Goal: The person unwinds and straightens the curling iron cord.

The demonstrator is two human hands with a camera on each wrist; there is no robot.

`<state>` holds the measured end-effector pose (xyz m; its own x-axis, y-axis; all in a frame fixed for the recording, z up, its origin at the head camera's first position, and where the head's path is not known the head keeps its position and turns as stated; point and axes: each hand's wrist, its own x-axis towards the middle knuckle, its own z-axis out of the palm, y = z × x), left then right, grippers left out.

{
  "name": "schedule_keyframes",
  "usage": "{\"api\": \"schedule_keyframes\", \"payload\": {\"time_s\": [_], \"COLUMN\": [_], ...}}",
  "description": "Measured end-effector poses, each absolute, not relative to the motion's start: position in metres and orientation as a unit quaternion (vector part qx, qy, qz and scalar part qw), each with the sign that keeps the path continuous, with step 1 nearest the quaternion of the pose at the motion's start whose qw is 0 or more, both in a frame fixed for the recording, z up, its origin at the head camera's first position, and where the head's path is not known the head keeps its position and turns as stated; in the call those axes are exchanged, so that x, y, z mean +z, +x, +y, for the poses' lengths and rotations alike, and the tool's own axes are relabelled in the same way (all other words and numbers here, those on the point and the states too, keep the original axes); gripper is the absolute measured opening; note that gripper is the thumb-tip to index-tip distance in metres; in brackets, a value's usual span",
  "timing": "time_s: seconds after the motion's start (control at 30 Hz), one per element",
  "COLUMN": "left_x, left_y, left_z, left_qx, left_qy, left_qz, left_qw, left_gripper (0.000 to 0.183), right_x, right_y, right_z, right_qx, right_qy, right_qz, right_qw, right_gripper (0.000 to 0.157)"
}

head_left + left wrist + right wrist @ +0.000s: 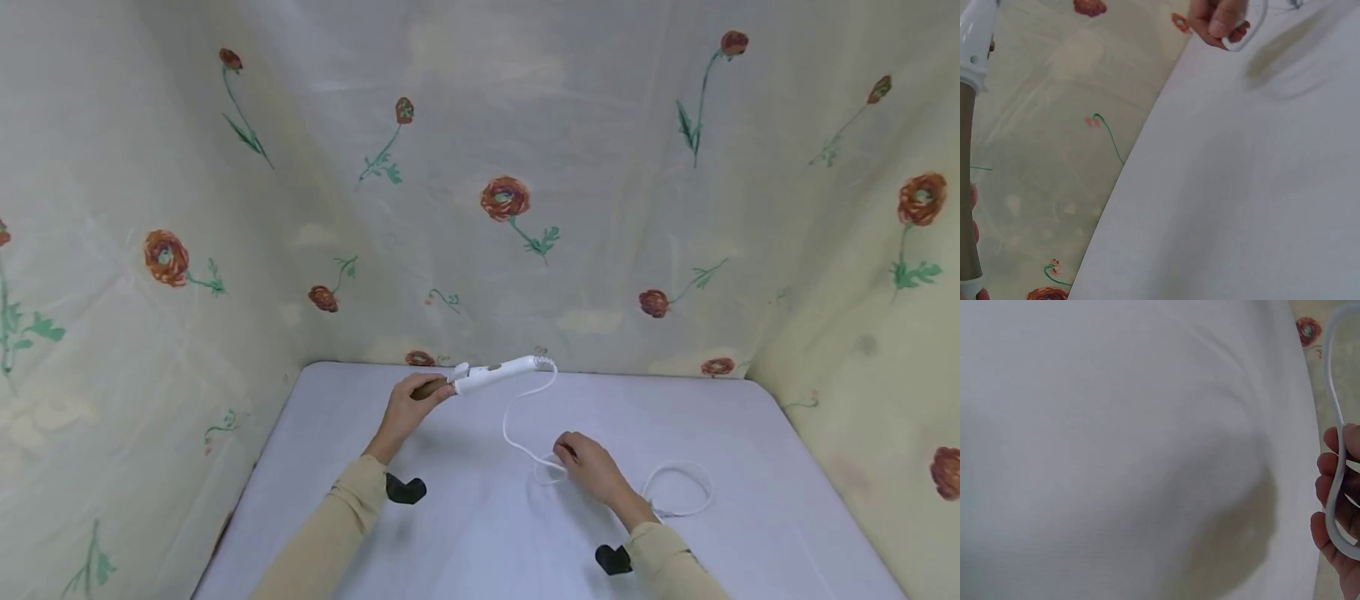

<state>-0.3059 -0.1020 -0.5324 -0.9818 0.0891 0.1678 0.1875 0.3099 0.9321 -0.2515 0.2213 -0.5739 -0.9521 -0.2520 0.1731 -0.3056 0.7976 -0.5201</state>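
A white-handled curling iron (497,374) with a brownish barrel (967,181) is held above the far part of the table. My left hand (405,408) grips it by the barrel, with the handle pointing right and slightly up. From the handle's end a white cord (507,427) hangs in a curve down to my right hand (592,471). That hand holds the cord near the middle of the table; in the right wrist view the cord (1336,494) runs across the curled fingers (1327,464). The palm is partly cut off there.
A loop of the cord (710,492) lies on the white-covered table (465,533), right of my right wrist. Flower-printed cloth (600,167) hangs behind the table and along both sides. Black pieces (406,489) show by both sleeves.
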Motion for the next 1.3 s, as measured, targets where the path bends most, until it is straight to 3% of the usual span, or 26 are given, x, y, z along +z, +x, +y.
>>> {"api": "schedule_keyframes", "payload": {"time_s": [0.2, 0.47, 0.73, 1.07, 1.3], "left_x": [-0.53, -0.55, -0.593, -0.622, -0.623], "left_y": [-0.316, -0.331, -0.326, -0.319, -0.322], "left_z": [-0.102, -0.09, -0.072, -0.065, -0.063], "left_qx": [-0.527, -0.461, -0.41, -0.356, -0.299], "left_qy": [-0.048, -0.052, -0.065, -0.051, -0.068], "left_qz": [-0.844, -0.875, -0.9, -0.923, -0.947], "left_qw": [0.089, 0.136, 0.135, 0.133, 0.098], "left_gripper": [0.054, 0.049, 0.043, 0.037, 0.048], "right_x": [-0.594, -0.608, -0.605, -0.592, -0.59], "right_y": [-0.224, -0.176, -0.138, -0.134, -0.137], "right_z": [0.205, 0.186, 0.175, 0.173, 0.176], "right_qx": [0.269, 0.273, 0.3, 0.239, 0.23], "right_qy": [0.201, 0.193, 0.239, 0.254, 0.254], "right_qz": [-0.94, -0.942, -0.921, -0.937, -0.937], "right_qw": [0.061, -0.011, -0.064, -0.002, 0.061], "right_gripper": [0.006, 0.01, 0.006, 0.006, 0.006]}}
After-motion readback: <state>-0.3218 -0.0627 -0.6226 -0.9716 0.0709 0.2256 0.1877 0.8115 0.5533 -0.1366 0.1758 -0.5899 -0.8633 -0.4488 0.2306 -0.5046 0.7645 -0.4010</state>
